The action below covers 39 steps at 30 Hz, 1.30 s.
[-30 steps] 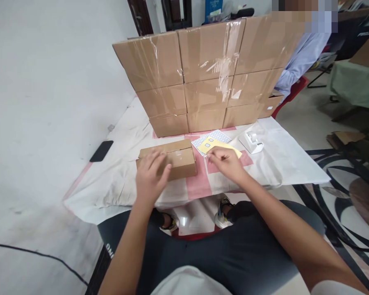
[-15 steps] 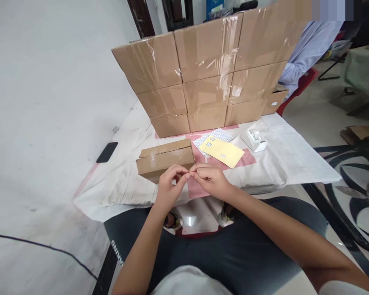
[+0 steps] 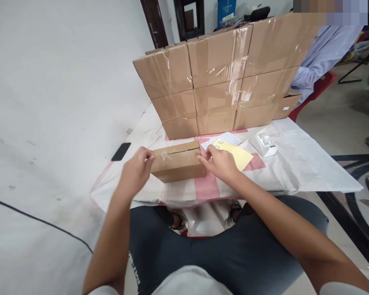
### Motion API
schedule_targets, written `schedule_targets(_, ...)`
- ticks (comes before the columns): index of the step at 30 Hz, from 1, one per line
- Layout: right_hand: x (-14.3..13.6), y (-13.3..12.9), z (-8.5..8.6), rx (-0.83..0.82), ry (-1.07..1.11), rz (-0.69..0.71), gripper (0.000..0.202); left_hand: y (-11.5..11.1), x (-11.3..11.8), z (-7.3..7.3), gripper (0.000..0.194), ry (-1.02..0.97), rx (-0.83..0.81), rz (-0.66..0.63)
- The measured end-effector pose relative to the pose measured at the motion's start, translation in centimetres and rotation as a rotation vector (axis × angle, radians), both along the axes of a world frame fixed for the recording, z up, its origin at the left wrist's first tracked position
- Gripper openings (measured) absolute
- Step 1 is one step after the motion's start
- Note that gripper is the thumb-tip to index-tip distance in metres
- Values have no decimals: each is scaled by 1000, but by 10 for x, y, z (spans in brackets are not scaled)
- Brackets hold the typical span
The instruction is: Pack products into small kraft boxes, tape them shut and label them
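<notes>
A small cardboard box (image 3: 181,164) lies on the cloth-covered table, its top flaps meeting at a narrow seam. At its left end is my left hand (image 3: 138,166), fingers curled together; whatever they pinch is too small to make out. My right hand (image 3: 219,162) is by the box's right end, thumb and fingers bent close together near the corner, and I cannot tell if something thin is between them. Beyond my right hand lies a yellow sheet (image 3: 241,155) with a few stickers, partly over a white patterned sheet (image 3: 230,138).
A wall of taped cardboard boxes (image 3: 218,88) stands at the back of the table. A white tape dispenser (image 3: 264,145) sits to the right, a black phone (image 3: 121,151) to the left beside the wall. Another person's light blue sleeve (image 3: 318,61) shows behind the boxes.
My hands have moved apart from where they met in front of the box, the left to its left end, the right to its right end. The view has shifted left.
</notes>
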State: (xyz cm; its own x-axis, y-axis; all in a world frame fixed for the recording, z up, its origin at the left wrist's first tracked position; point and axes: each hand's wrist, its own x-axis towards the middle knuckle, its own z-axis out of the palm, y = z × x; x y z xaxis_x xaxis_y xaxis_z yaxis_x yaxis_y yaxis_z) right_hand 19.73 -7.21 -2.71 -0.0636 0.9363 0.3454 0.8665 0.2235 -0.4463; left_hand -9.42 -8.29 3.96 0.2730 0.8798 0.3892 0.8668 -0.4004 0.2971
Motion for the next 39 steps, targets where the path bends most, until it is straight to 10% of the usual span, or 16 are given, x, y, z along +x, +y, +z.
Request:
schedule_targets(4,7,22,7,50,66,-19,23,30,-28,50,27,56,-316,-176)
schedule_targets(8,-2,30,4,35,79,18,20,60,-27,63,34,111,-591,-285)
schedule_targets(28,-5,35,-8,-13,-38,121,22,132,-1,27,61,473,-648,-233)
schedule_targets(32,-4,34,-11,-31,-12,151,23,144,-9,11,82,354,-750,-234)
schedule_targets(39,-3,36,-19,-6,32,180,30,144,-10,-22,64,96,-803,-292)
